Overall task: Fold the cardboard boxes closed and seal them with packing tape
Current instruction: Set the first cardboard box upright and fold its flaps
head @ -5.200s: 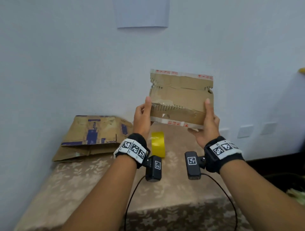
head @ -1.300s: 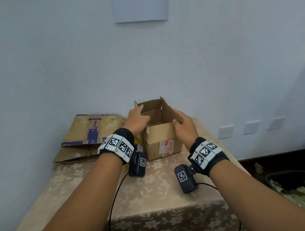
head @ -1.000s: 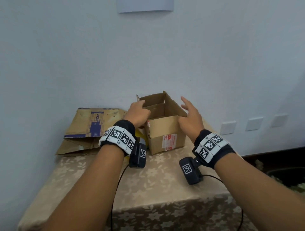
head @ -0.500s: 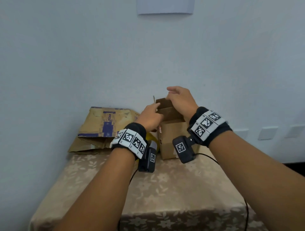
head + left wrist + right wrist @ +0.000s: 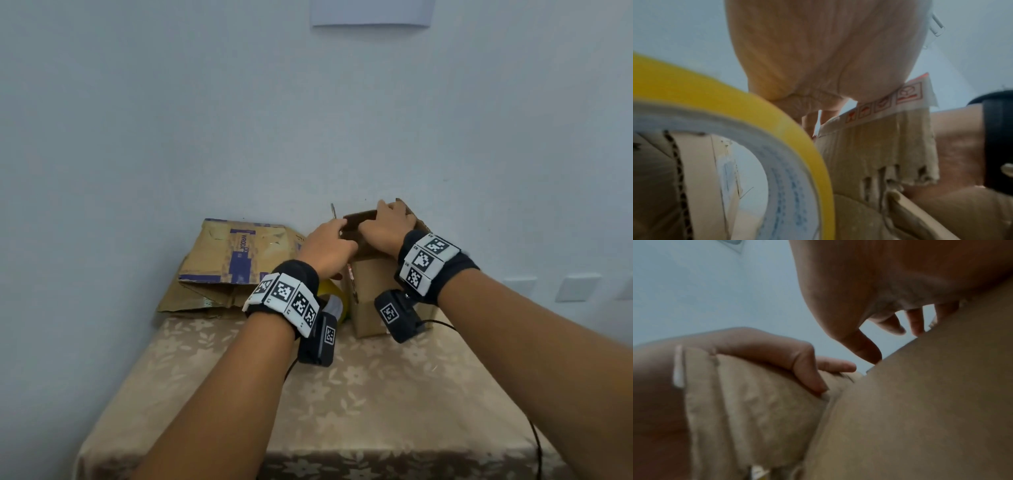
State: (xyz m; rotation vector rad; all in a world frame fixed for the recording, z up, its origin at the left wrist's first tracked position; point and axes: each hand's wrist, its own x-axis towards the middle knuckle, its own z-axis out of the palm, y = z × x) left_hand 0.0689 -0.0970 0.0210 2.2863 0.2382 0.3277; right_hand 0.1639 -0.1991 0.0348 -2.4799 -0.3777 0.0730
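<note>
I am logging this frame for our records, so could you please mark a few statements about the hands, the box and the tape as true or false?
1. Both hands are at the top of the small cardboard box. True.
2. The yellow tape roll is in the right hand. False: it lies on the table, beside the box.
3. A flattened cardboard box lies to the left. True.
4. The left hand is resting flat on the tablecloth. False: it is on the box's flap.

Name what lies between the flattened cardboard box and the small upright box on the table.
The yellow tape roll stands between the flattened cardboard box and the small box, partly hidden by the left hand in the head view; the left wrist view shows it close up.
</note>
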